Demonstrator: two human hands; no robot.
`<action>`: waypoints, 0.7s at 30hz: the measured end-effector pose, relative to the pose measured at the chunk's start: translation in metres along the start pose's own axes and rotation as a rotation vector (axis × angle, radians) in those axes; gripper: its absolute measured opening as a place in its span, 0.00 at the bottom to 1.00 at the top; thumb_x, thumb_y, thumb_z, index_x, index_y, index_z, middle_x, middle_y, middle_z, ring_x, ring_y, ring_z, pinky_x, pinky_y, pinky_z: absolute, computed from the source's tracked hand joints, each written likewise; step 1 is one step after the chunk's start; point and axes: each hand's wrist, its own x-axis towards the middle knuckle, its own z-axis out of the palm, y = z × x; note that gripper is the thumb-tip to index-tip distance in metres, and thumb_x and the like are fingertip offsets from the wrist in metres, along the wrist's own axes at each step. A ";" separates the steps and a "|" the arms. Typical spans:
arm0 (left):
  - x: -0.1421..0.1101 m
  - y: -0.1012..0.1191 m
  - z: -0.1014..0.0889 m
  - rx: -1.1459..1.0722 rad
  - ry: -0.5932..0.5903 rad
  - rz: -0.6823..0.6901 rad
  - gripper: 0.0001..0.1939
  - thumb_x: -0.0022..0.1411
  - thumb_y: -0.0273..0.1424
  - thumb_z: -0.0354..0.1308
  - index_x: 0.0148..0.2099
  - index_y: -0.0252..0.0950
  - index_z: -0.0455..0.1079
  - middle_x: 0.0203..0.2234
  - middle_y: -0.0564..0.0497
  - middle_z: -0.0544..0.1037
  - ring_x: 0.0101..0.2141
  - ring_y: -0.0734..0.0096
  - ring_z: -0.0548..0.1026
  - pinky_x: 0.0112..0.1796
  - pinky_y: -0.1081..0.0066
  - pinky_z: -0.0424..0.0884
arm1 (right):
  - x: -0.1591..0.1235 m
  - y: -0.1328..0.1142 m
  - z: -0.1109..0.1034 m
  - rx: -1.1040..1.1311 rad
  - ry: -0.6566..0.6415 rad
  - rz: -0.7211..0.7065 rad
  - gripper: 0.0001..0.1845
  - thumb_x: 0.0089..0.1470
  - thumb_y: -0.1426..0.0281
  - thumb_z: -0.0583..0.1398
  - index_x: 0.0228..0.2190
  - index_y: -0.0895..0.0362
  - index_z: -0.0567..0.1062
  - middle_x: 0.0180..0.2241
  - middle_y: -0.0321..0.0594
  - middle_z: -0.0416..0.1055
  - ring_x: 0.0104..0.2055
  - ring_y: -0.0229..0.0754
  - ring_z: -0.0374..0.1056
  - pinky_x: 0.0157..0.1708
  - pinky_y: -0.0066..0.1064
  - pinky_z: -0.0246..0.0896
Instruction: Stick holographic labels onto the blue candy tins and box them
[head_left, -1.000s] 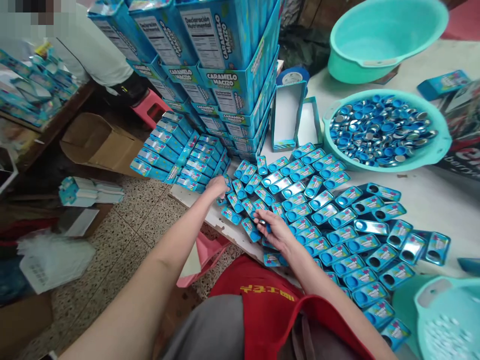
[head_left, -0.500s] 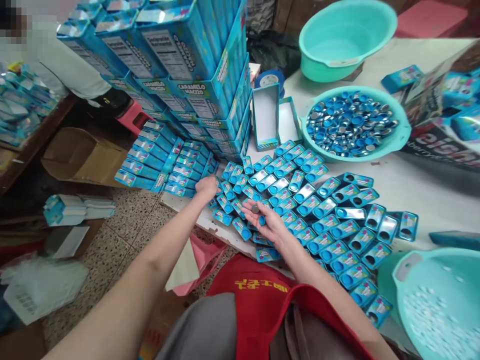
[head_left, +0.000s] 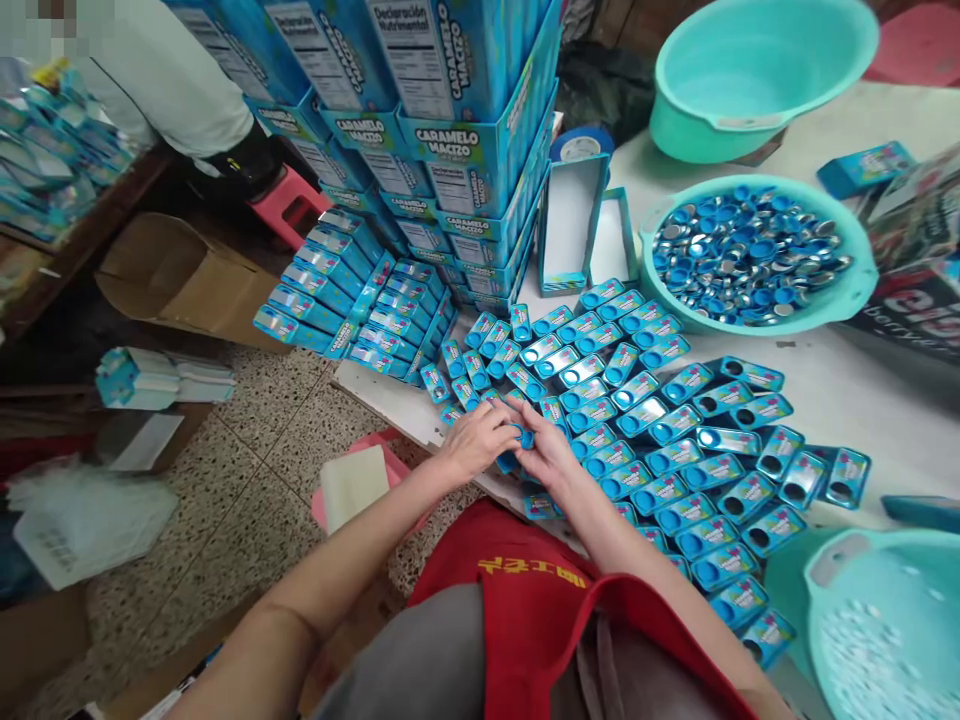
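Observation:
My left hand [head_left: 480, 440] and my right hand [head_left: 544, 448] meet above the near edge of the table. A small round blue cap [head_left: 526, 438] shows by the fingers of my right hand, which curl around it. The left fingers are bent and pressed together against the right hand; their tips are partly hidden, and what they pinch I cannot make out. Under and beyond both hands stand rows of small blue tins [head_left: 611, 455] with printed tops. Many tins have a blue cap in the round hole, while several on the right show a dark hole [head_left: 742, 415].
Behind the tins sits a turquoise basin [head_left: 862, 285] of blue and silver caps. Another basin [head_left: 825, 565] at right holds white pieces. Tall stacked blue cartons [head_left: 450, 140] and a filled tray [head_left: 330, 345] stand left. A person's sleeve [head_left: 184, 95] is at upper left.
My left hand has come from the tray's edge to my right hand. The right fingers have curled; earlier the palm lay open with a silver and a blue cap. The view has shifted slightly.

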 end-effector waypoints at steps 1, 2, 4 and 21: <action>-0.003 -0.001 0.002 -0.027 0.010 -0.004 0.13 0.66 0.34 0.49 0.39 0.40 0.74 0.41 0.50 0.74 0.44 0.65 0.66 0.46 0.67 0.63 | 0.000 0.001 0.001 -0.006 -0.004 -0.002 0.05 0.53 0.70 0.61 0.34 0.56 0.75 0.33 0.37 0.77 0.27 0.33 0.70 0.20 0.19 0.65; -0.004 -0.002 0.003 -0.068 0.031 -0.037 0.12 0.66 0.33 0.49 0.38 0.39 0.74 0.40 0.50 0.74 0.44 0.66 0.67 0.47 0.67 0.63 | 0.000 0.002 0.002 -0.004 -0.002 -0.008 0.06 0.52 0.71 0.61 0.35 0.56 0.75 0.35 0.38 0.78 0.29 0.34 0.71 0.21 0.19 0.65; -0.003 -0.001 0.007 -0.164 0.076 -0.146 0.08 0.63 0.30 0.52 0.39 0.39 0.73 0.40 0.51 0.74 0.43 0.67 0.68 0.47 0.67 0.64 | 0.000 0.005 0.006 0.006 0.017 -0.031 0.06 0.51 0.73 0.61 0.35 0.55 0.76 0.35 0.38 0.78 0.31 0.34 0.72 0.23 0.20 0.66; 0.007 -0.101 -0.008 -0.293 0.107 -1.071 0.17 0.63 0.35 0.52 0.51 0.33 0.60 0.22 0.53 0.76 0.19 0.75 0.74 0.23 0.77 0.66 | -0.011 0.008 0.008 -0.015 0.183 0.015 0.06 0.53 0.70 0.62 0.25 0.56 0.72 0.22 0.32 0.69 0.23 0.30 0.66 0.26 0.22 0.68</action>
